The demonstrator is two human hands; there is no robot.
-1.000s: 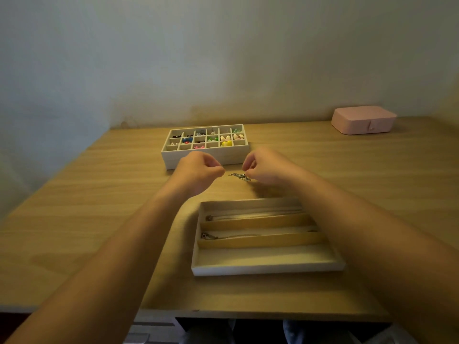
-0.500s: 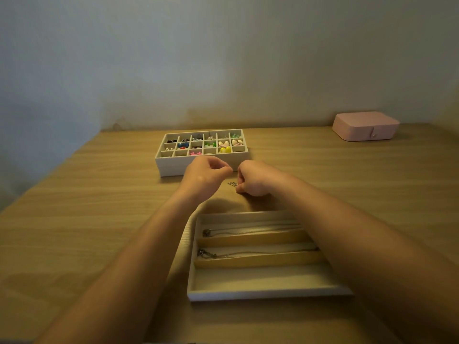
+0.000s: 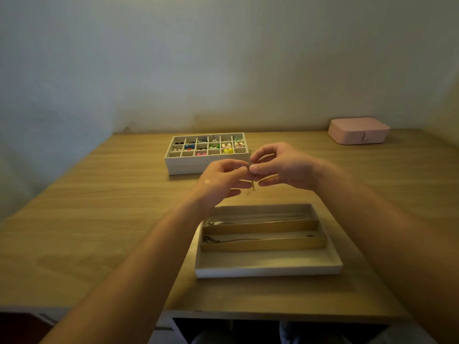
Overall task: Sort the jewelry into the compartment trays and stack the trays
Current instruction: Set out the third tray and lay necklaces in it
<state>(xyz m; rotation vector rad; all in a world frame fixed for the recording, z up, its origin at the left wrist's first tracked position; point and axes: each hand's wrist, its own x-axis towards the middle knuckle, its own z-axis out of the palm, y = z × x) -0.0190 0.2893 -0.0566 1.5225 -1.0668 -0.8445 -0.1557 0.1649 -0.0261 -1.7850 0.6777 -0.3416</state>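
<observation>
Metal chain dangles pinched between left hand and right hand above the long-slot tray, apparently being straightened for its vacant nearest compartment.

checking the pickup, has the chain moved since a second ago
Yes: the chain rose off the table before the grid tray and dangles, pinched by the left hand and right hand.

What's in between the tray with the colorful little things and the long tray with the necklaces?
In the head view, the left hand and right hand are there, pinching a small chain above the bare wooden table.
</observation>
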